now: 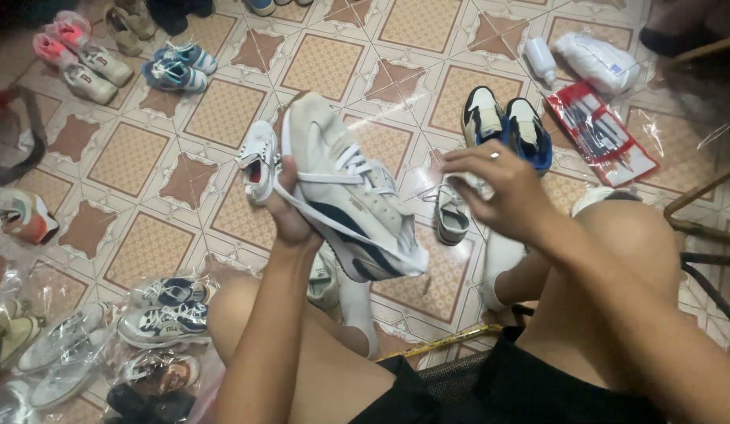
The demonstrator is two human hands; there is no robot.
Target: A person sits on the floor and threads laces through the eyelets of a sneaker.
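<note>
While the person sits low with bare knees apart over the patterned tile floor (224, 110), the head view shows the left hand (290, 212) gripping a pale grey sneaker (341, 188) from beneath, its fingers wrapped and pressed together on the near side, so that the shoe is held up in the air between the knees, tilted with its heel away and its toe toward the body; a judgement: this angle turns the laced top toward the eyes. The right hand (498, 184), a ring on one finger, hovers just beside the shoe with its fingers loosely curled and slightly spread; whether they pinch a white lace (333, 224) cannot be told. A small white shoe (257, 159) shows just behind the left hand. Around lie a blue and black pair (506, 126), a grey shoe (451, 216), a white bottle (540, 59), a red packet of tools (604, 133) and wrapped pairs (161, 314) beside the left knee
</note>
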